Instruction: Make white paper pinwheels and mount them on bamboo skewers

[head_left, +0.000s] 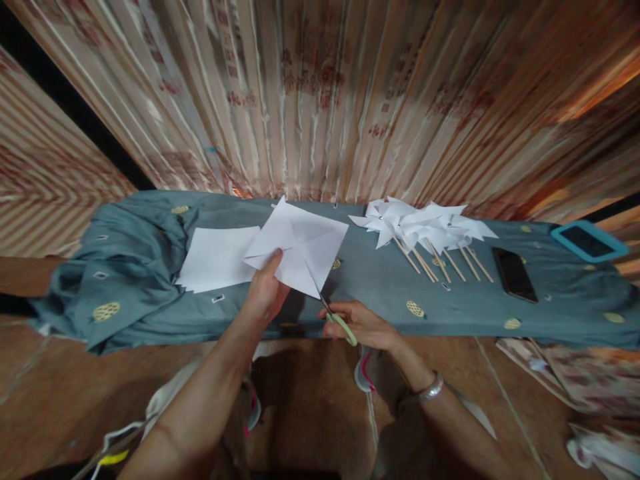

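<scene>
A white square sheet of paper is pinched in my left hand, thumb on top. A cut runs in from its left corner. My right hand grips scissors with light green handles, their blades at the sheet's lower corner along a slit toward the middle. To the left lies a stack of white paper sheets, partly behind the held sheet. On the right, several white paper pinwheels on thin wooden sticks lie heaped together.
A narrow bench covered with a grey-green cloth carries everything. A black phone and a blue-framed object with a dark middle lie at its right end. Bunched cloth fills the left end. A patterned curtain hangs right behind.
</scene>
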Demonstrator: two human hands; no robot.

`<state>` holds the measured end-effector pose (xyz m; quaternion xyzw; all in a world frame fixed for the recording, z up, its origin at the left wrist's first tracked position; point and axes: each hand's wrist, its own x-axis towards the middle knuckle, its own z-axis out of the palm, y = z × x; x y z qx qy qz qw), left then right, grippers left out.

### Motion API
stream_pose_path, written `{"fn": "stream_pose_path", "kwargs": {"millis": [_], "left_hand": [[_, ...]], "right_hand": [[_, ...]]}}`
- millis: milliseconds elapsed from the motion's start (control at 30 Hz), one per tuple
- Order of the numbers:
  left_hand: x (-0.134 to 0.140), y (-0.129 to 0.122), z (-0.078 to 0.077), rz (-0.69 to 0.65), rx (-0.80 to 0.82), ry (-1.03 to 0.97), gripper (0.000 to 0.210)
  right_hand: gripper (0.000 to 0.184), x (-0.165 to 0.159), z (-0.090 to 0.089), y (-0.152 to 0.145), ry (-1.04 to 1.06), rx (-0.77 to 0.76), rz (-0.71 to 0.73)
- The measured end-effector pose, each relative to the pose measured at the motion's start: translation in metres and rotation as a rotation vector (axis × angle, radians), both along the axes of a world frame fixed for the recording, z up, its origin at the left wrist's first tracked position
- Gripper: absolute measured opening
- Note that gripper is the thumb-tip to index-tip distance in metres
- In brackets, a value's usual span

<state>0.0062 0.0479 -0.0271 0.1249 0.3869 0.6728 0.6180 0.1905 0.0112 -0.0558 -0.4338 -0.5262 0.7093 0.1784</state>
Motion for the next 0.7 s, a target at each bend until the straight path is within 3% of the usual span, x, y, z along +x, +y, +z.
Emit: {"fn": "stream_pose_path", "kwargs": {"millis": [167,233,333,400,567,633,700], "left_hand": [[-0.022,0.006,0.002,0.092,0.018,0.044,0.021],[-0.026,0.004,0.0,0.06,-0.009,0.076,0.022],[-0.025,-0.006,-0.007,-0.11,-0.1,0.147,0.019],[-0.018,-0.015,-0.015,-0.24,-0.167,0.179,0.018],[0.001,-0.033,-0.032,-0.473,-0.205,0.232,0.027],[0.003,-0.034,-0.033,-0.543,-0.175,0.219,0.03],[0.001,-0.032,-0.03,-0.574,-0.177,0.166,0.032]], "right_hand": [[0.045,0.046,0.006,0.006,-0.071,-0.054,0.072],[0.047,0.062,0.007,0.011,-0.104,-0.012,-0.059],[0.054,0.071,0.007,0.021,-0.067,0.148,-0.41],[0.058,0.068,0.007,0.027,0.002,0.22,-0.526],[0.05,0.043,0.008,0.032,0.073,0.142,-0.433],[0.045,0.035,0.006,0.032,0.098,0.066,-0.404],[0.043,0.029,0.004,0.031,0.124,0.026,-0.462]]}}
